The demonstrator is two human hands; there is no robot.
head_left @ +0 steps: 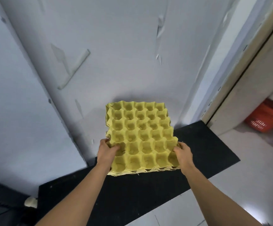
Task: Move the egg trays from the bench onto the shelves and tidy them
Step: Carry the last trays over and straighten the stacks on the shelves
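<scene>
The stack of yellow pulp egg trays (140,134) lies over the black bench top (202,149), close to the pale wall (132,54); I cannot tell if it rests there. The left hand (107,150) grips its left edge with the thumb curled into a cup, and the right hand (184,154) pinches the right edge. Lifting well likely means 2 level grips and 1 squared block.

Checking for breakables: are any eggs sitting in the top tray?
No, every visible cup of the yellow egg tray is empty.
</scene>
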